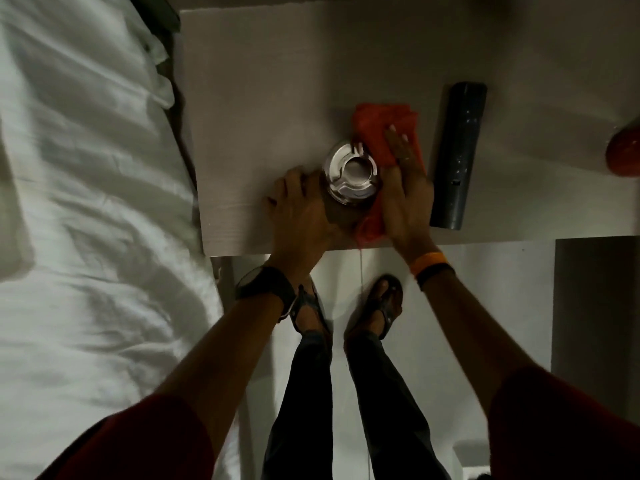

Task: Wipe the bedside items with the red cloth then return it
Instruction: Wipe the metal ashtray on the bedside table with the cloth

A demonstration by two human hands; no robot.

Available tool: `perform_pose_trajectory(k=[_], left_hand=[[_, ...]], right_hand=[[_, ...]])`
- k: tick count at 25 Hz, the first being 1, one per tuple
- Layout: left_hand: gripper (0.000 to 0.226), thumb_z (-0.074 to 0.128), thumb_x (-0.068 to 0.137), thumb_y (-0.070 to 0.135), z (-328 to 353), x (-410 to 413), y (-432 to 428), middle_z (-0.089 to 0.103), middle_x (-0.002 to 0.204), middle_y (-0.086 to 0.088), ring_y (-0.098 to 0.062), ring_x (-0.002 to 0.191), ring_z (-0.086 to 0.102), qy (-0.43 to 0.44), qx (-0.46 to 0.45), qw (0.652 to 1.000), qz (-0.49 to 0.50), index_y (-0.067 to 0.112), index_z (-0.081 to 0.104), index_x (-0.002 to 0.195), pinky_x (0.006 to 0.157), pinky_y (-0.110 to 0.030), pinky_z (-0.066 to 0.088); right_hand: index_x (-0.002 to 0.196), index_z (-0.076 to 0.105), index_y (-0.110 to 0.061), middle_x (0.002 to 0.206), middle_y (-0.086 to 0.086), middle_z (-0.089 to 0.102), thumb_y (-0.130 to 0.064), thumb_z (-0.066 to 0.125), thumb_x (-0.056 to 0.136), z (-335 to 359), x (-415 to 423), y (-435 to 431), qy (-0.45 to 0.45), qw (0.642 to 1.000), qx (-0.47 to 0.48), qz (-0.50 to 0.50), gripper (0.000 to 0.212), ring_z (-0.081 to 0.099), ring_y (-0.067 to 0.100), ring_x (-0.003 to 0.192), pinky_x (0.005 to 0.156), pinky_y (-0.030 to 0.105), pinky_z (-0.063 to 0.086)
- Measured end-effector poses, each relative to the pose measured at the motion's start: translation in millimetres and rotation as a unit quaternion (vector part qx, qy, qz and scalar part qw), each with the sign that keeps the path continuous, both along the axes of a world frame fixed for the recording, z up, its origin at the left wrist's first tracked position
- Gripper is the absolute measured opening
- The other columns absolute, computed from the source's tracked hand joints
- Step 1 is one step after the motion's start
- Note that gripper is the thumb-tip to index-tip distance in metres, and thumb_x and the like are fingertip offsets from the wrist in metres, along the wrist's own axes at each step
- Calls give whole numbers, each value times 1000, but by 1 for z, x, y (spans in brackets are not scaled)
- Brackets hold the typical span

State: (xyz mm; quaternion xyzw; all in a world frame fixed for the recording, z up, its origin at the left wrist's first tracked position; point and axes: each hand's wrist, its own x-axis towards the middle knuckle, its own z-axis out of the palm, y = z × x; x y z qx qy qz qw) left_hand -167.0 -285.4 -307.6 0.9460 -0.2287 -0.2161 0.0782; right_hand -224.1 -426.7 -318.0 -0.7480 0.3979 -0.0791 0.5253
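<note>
A round shiny metal ashtray (351,173) sits near the front edge of the pale bedside table (263,109). My right hand (405,195) holds the red cloth (381,124) and presses it against the ashtray's right side; part of the cloth hangs past the table edge below my palm. My left hand (301,206) rests flat on the table at the ashtray's left side, fingers touching its rim. A long black remote control (457,154) lies on the table just right of the cloth.
A bed with rumpled white sheets (90,202) runs along the left, close to the table. A red rounded object (625,152) shows at the right edge. My sandalled feet (384,306) stand on the pale floor below the table.
</note>
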Motion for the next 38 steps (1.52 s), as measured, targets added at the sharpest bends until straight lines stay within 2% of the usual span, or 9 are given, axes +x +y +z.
perform_pose_trajectory(k=[4,7,13,19,25,30,33,36,38], left_hand=[[104,79,73,57,8,40,-8,36,159,-12,-33,145,36,74,-117,984,-110,11,32,153,112,-51,41],[67,76,84,42,4,58,-25,58,142,-13,-33,133,53,85,-151,966,-194,8,54,138,106,-48,47],[87,86,75,35,-6,56,-19,51,151,-15,-31,141,46,103,-169,971,-135,5,46,147,118,-46,39],[77,75,84,46,-20,55,-22,53,149,-11,-29,139,47,48,-183,980,-60,9,46,146,117,-42,39],[90,82,77,44,-16,48,-19,45,157,-5,-25,147,36,43,-156,986,-46,15,39,151,115,-45,29],[87,74,77,60,-24,42,-19,56,148,-4,-25,140,46,-23,-148,988,-23,16,46,146,103,-45,35],[93,73,74,68,-17,41,-22,55,148,0,-22,141,44,-10,-144,989,-15,19,45,147,102,-43,33],[100,82,64,65,-13,51,-21,57,144,0,-24,138,45,-1,-155,988,-1,18,47,145,107,-47,38],[103,84,58,66,-9,65,-15,59,141,0,-24,136,46,-25,-156,987,19,19,49,143,104,-46,34]], right_hand=[[148,44,-16,158,7,41,-26,40,97,-1,3,-22,-8,996,-48,81,52,32,22,151,125,50,30],[154,30,-13,165,8,28,-33,33,101,-10,0,-7,15,962,-177,208,57,17,27,156,129,54,12],[156,20,-9,167,11,20,-25,29,106,-11,-66,59,57,951,-228,199,54,10,30,157,129,53,11],[154,26,-5,164,16,26,-22,33,106,-26,4,21,37,944,-271,183,52,16,38,155,126,59,18],[156,20,-9,167,11,19,-19,38,106,-14,-58,53,62,952,-226,195,54,11,28,157,130,47,7],[155,24,-9,165,11,25,-25,40,105,-17,15,12,74,965,-210,138,55,18,28,155,129,52,17],[151,36,-10,161,9,37,-12,49,103,-7,-5,23,57,980,-171,89,50,33,24,151,126,37,25],[147,47,-17,147,15,54,-9,48,103,0,-45,28,37,997,-52,-38,45,57,24,127,112,46,48],[146,47,-21,151,11,49,-16,44,103,-4,-41,23,8,992,-37,-120,43,53,21,132,117,48,43]])
